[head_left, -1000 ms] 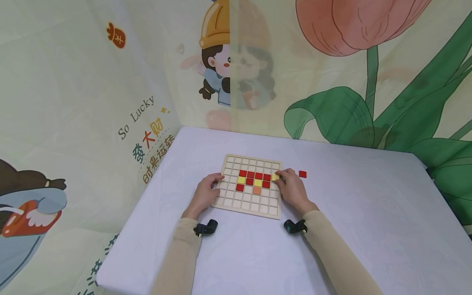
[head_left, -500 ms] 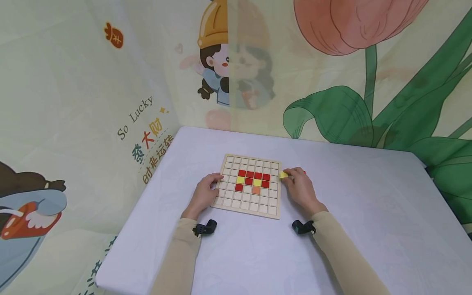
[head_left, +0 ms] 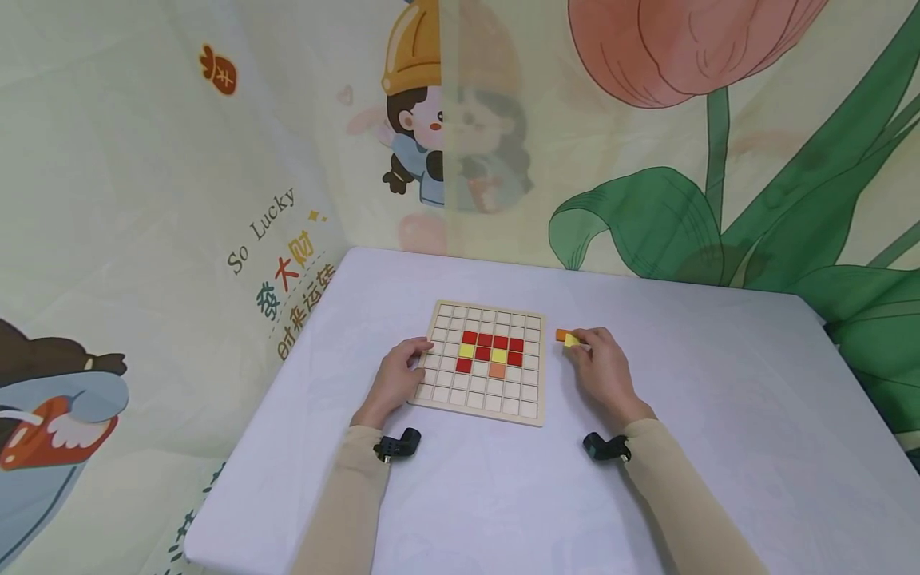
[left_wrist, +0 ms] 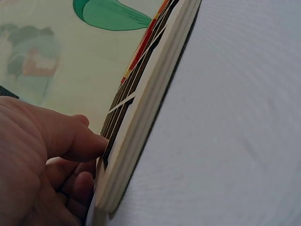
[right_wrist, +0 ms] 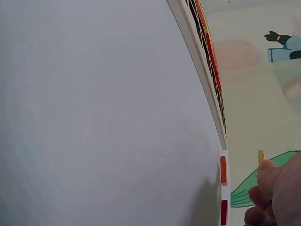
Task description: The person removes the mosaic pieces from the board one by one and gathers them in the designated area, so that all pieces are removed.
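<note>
A square wooden grid board [head_left: 460, 396] with pale cells lies on the table. Red, yellow and one light orange tile form a group [head_left: 492, 350] in its middle. My left hand [head_left: 391, 379] holds the board's left edge; in the left wrist view, thumb and curled fingers are at the rim [left_wrist: 136, 136]. Right of the board, my right hand [head_left: 605, 374] pinches a yellow tile [head_left: 571, 340] between thumb and fingertips, raised off the table in the right wrist view. Just behind it lies an orange tile [head_left: 561, 335]. A red tile [right_wrist: 224, 213] shows beside it in the right wrist view; the hand hides it from the head view.
A white cloth covers the table [head_left: 719, 399], which meets printed curtains [head_left: 503, 160] at the back and left. Small black cameras [head_left: 606, 447] are strapped to both wrists.
My right hand has carried the yellow tile from the board's right edge to the right, off the board. The orange tile has come into view and the loose red one is now covered. My left hand stays put.
</note>
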Tool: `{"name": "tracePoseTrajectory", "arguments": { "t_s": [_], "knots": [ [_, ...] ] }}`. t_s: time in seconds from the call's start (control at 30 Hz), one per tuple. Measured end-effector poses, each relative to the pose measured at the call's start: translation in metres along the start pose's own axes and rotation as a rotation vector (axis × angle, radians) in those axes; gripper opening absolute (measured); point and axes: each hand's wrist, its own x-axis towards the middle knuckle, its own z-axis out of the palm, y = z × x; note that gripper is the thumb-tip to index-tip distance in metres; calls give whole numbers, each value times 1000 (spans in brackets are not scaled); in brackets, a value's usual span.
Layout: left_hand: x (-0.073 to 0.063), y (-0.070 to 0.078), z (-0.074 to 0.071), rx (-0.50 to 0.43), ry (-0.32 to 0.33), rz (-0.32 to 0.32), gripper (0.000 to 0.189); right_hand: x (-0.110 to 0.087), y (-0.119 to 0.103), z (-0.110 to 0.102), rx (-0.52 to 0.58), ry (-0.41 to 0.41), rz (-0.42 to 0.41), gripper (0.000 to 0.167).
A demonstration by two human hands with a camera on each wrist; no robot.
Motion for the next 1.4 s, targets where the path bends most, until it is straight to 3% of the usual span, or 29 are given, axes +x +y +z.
{"name": "tracePoseTrajectory", "arguments": {
  "t_s": [0.33,0.6,1.4],
  "knots": [
    [1,-1,-2,4,-14,-4,46,-3,15,-12,-44,37,-2,32],
    [-1,-2,-3,-14,-12,-11,47,-1,29,-21,-64,21,70,32],
    [-2,0,-2,-24,-17,-19,47,13,43,-29,-162,-44,130,31]
  ]
}}
